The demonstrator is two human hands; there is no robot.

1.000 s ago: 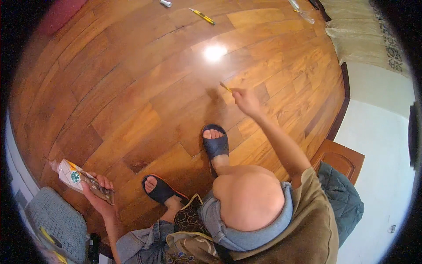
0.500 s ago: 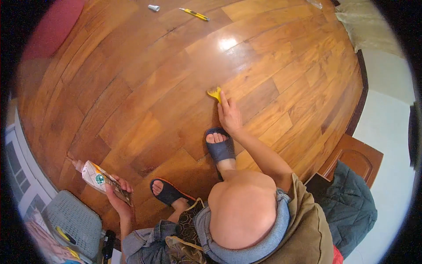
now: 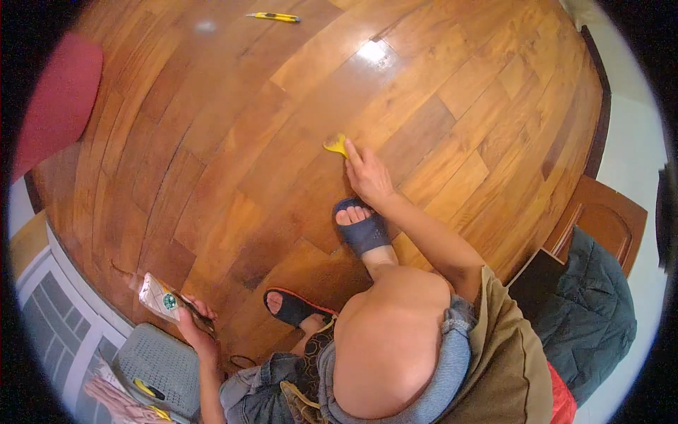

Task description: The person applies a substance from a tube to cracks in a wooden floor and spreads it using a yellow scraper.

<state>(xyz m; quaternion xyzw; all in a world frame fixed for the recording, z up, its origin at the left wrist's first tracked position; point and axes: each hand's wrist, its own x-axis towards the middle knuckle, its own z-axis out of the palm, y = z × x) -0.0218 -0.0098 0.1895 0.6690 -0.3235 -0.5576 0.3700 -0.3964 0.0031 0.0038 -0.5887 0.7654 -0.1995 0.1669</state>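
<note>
My right hand (image 3: 370, 178) is closed on a small yellow scraper (image 3: 337, 145), its wide end down at the wooden floor (image 3: 233, 148) just beyond my right foot. Brownish residue shows on the scraper's blade. Low on the left, my left hand (image 3: 195, 328) grips a soft white-and-brown pouch (image 3: 159, 298) with a round green mark. A narrow, pale spout tips the pouch and points away to the upper left, above the floor. Some of my left fingers are hidden behind the pouch.
A yellow utility knife (image 3: 274, 17) lies on the far floor. A red mat-like shape (image 3: 63, 99) is at the far left. A grey woven stool (image 3: 159, 367) holding tools and cloth stands lower left. A dark quilted cloth (image 3: 593, 318) hangs by a brown wooden panel (image 3: 607, 219) on the right.
My view has turned, so the floor and the knife sit differently, and a small white cap has left the picture. The scraper has shifted slightly left of my right foot. Both grips hold.
</note>
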